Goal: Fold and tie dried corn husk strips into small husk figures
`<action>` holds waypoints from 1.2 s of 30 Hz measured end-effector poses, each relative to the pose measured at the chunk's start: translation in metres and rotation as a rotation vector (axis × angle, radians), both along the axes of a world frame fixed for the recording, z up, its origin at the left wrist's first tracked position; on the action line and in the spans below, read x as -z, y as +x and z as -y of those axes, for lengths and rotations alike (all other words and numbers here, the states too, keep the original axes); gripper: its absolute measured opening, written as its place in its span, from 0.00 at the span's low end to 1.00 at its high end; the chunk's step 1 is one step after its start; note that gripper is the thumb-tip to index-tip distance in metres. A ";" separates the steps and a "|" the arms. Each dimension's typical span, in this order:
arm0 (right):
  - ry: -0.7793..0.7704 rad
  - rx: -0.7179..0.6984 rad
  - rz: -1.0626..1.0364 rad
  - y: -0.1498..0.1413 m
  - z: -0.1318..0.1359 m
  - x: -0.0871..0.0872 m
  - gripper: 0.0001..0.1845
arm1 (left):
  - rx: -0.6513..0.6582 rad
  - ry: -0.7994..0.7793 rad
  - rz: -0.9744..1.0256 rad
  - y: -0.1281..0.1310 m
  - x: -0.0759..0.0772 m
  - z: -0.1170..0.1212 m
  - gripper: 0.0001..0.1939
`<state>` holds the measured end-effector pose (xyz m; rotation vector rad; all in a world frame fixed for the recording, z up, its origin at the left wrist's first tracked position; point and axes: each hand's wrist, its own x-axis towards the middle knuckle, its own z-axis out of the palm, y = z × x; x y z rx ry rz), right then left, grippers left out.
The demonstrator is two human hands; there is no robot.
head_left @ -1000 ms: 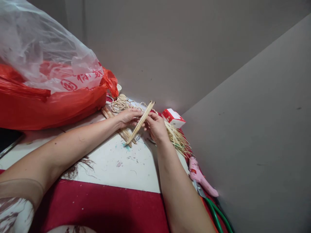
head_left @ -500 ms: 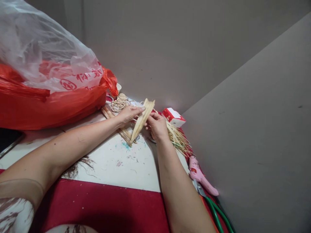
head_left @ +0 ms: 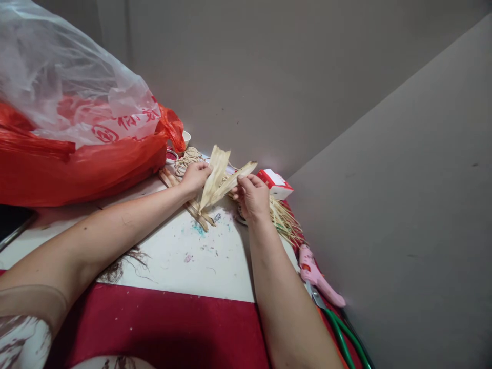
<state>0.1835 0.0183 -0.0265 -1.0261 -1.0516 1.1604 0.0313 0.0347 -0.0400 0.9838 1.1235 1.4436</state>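
The left hand (head_left: 195,178) had a tight grip on one side of a dry, pale leaf (head_left: 216,174). The right hand (head_left: 252,196) pinched the other side in its grip. The leaf made a V over the white table (head_left: 169,261). Brown strips (head_left: 197,213) lay under the left hand. A red and white box (head_left: 280,192) sat just beside the right hand.

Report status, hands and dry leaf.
Left hand, right hand: each pinching one side of dry leaf. Leaf spread in V. Red-white box near right hand.
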 end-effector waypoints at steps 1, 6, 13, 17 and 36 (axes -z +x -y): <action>0.014 0.011 -0.023 0.001 0.000 -0.002 0.15 | -0.039 0.015 -0.029 -0.001 0.002 -0.002 0.07; 0.071 -0.018 -0.044 0.009 0.003 -0.018 0.16 | -0.105 0.105 -0.289 -0.011 0.005 -0.006 0.05; 0.021 -0.186 0.065 0.013 0.010 -0.027 0.15 | 0.125 0.059 -0.762 -0.024 -0.006 0.000 0.15; -0.011 -0.260 0.108 0.009 0.011 -0.023 0.16 | 0.164 0.061 -0.564 -0.024 -0.028 0.003 0.14; 0.014 -0.252 0.338 0.005 0.008 -0.010 0.12 | 0.470 -0.037 -0.103 -0.010 -0.025 0.009 0.07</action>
